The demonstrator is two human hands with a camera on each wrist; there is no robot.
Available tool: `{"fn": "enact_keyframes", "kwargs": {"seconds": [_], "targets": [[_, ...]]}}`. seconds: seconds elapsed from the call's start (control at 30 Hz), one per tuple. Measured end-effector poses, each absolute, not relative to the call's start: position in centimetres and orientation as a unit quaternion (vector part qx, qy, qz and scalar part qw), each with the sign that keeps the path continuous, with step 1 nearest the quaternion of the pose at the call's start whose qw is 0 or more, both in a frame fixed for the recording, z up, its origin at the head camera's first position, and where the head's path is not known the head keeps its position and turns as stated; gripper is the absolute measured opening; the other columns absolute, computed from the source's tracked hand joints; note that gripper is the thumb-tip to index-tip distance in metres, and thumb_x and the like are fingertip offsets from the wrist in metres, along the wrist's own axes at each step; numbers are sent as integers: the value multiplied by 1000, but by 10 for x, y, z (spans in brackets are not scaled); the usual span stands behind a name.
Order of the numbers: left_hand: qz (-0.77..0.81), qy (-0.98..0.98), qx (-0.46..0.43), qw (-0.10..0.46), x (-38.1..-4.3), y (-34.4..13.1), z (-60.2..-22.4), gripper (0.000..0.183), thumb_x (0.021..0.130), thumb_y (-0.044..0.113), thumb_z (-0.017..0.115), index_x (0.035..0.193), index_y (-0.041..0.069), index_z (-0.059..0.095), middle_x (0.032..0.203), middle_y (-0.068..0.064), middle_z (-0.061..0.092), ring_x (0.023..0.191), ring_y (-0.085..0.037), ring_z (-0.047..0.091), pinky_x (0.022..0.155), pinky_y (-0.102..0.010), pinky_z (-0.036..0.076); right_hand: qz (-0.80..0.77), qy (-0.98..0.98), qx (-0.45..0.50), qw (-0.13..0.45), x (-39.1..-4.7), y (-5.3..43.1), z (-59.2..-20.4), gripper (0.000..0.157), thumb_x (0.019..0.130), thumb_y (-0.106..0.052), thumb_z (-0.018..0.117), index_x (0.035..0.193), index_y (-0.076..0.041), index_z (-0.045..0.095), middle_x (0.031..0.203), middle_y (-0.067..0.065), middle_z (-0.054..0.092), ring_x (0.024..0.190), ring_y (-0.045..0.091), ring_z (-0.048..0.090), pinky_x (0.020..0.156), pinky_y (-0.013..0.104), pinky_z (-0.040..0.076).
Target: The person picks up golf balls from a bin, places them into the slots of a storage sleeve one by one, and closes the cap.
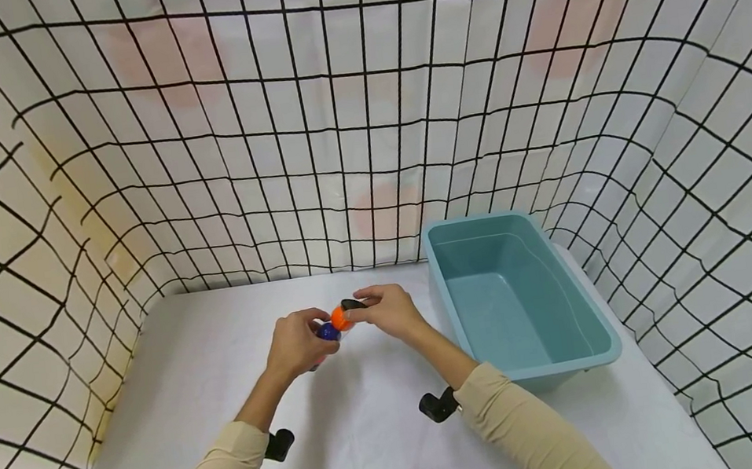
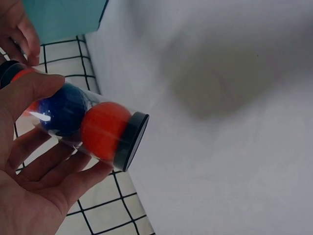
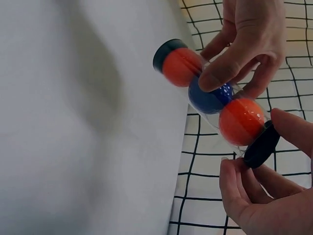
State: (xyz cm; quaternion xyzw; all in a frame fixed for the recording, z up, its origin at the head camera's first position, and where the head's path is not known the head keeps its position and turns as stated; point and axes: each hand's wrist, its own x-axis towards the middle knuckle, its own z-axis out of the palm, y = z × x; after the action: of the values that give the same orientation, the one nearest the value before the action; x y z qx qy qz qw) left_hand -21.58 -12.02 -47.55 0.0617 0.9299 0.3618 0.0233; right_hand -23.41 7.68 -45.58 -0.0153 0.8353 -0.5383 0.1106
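A clear tube [image 2: 93, 99] holds a blue ball [image 2: 62, 108] between two orange balls [image 2: 103, 128]. My left hand [image 1: 294, 347] grips it around the middle, the thumb across the blue ball and the fingers beneath. One end carries a dark cap [image 3: 166, 53], flush on the tube. At the other end, my right hand [image 1: 393, 312] pinches the second dark cap [image 3: 262, 145] between thumb and fingers. That cap sits tilted against the tube's rim in the right wrist view; whether it is fully off I cannot tell. The tube is held slanted above the table.
A teal plastic bin [image 1: 533, 372] stands on the white-covered table [image 1: 375, 441], right of my hands. Black grid netting [image 1: 362, 125] encloses the back and sides before white sheeting. Small black mounts [image 1: 278, 445] sit by both wrists.
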Motion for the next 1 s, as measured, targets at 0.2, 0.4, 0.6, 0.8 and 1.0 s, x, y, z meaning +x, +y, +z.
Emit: {"fn": "enact_keyframes", "kwargs": {"seconds": [0.2,0.4,0.6,0.8,1.0], "targets": [[374,925,57,21,-216,-116,-479,41,73,16,88,109,5,74,91,-14,76,72,-20,69,65,-35,60,-547,827,-4,127,-235,78,-455,43,85,-28,82,120,-7,71,113,11,74,94,23,68,83,35,55],[381,924,35,12,-216,-108,-492,41,70,14,89,107,7,74,89,-13,75,74,-22,69,67,-36,59,-544,828,20,136,-233,78,-459,42,86,-24,80,121,-7,67,119,14,73,100,29,69,84,37,57],[398,917,18,10,-215,-96,-507,40,70,14,89,107,9,73,91,-14,76,78,-25,69,71,-39,60,-511,851,22,119,-233,80,-465,39,83,-25,82,115,-8,69,116,14,74,104,30,67,87,43,53],[404,914,13,9,-215,-87,-516,39,70,13,89,106,10,74,91,-14,76,79,-25,69,72,-39,59,-493,863,20,110,-234,87,-472,35,81,-24,84,109,-7,72,110,13,76,105,31,68,89,47,52],[404,915,17,11,-214,-87,-522,40,69,13,90,106,9,73,92,-15,76,79,-26,68,72,-40,59,-465,878,12,111,-233,87,-472,36,77,-24,87,105,-7,73,105,12,77,100,30,69,85,44,53]]}}
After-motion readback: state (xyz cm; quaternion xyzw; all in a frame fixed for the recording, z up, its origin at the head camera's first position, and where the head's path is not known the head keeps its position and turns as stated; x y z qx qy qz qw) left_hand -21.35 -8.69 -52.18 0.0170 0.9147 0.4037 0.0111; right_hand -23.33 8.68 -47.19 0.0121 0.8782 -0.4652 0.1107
